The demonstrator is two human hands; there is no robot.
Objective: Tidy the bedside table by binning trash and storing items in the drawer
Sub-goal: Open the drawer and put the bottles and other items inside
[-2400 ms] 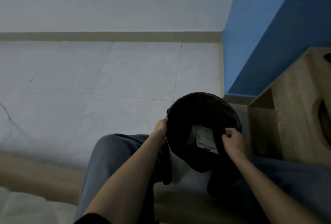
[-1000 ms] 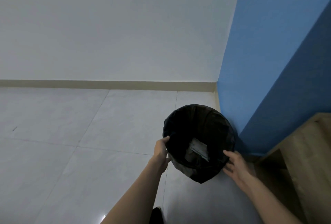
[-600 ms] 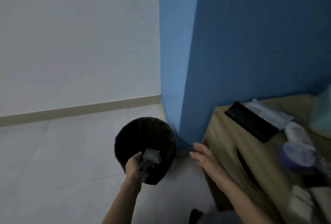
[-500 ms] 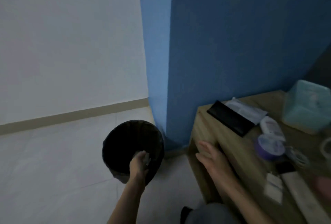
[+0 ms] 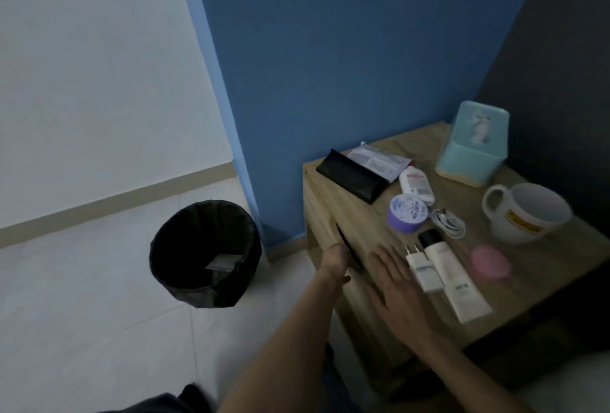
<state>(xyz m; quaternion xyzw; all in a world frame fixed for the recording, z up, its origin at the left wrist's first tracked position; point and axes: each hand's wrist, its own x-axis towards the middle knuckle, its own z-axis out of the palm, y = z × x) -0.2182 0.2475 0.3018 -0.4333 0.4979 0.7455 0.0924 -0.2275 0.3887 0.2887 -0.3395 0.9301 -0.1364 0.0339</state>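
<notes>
The wooden bedside table (image 5: 544, 267) carries a black case (image 5: 350, 175), a white packet (image 5: 379, 160), a small white bottle (image 5: 416, 183), a purple jar (image 5: 408, 213), a coiled white cable (image 5: 447, 223), a white charger plug (image 5: 422, 269), a white tube (image 5: 452, 280) and a pink round item (image 5: 490, 262). My left hand (image 5: 335, 264) is at the dark drawer cutout (image 5: 346, 247) on the table's front, its fingers hidden. My right hand (image 5: 392, 277) hovers flat and open over the front left of the tabletop, beside the charger plug. The black-lined bin (image 5: 204, 254) stands on the floor to the left with white paper (image 5: 224, 262) inside.
A teal tissue box (image 5: 472, 145) and a white mug (image 5: 528, 211) stand at the back right of the table. A blue wall rises behind the table and bin. Pale tiled floor (image 5: 82, 297) spreads to the left. My knee shows at the bottom edge.
Both hands let go of the bin, which now stands by the blue wall. My view swung right to the table. My left hand moved to the drawer cutout, my right over the tabletop.
</notes>
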